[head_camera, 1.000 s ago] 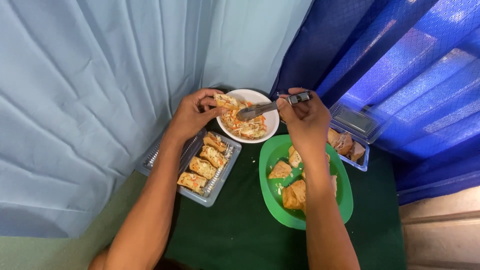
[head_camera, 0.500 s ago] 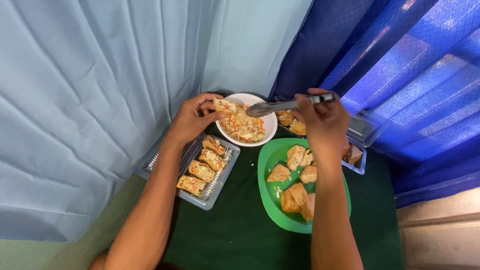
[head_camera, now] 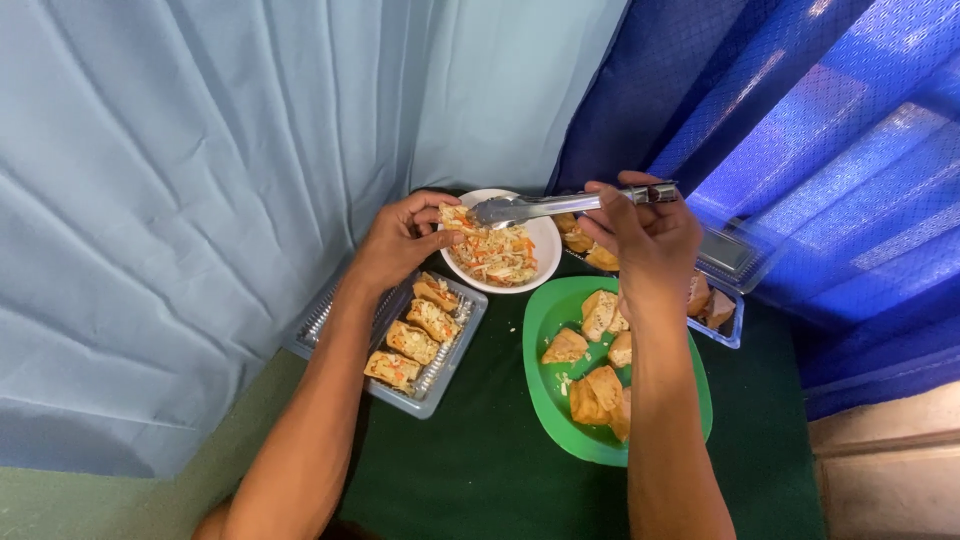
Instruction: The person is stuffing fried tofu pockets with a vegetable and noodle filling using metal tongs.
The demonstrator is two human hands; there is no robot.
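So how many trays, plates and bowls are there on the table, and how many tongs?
Clear plastic trays: 2, one with stuffed pieces by the left hand, one behind the right hand
Green plates: 1
White bowls: 1
Metal tongs: 1
Total: 5
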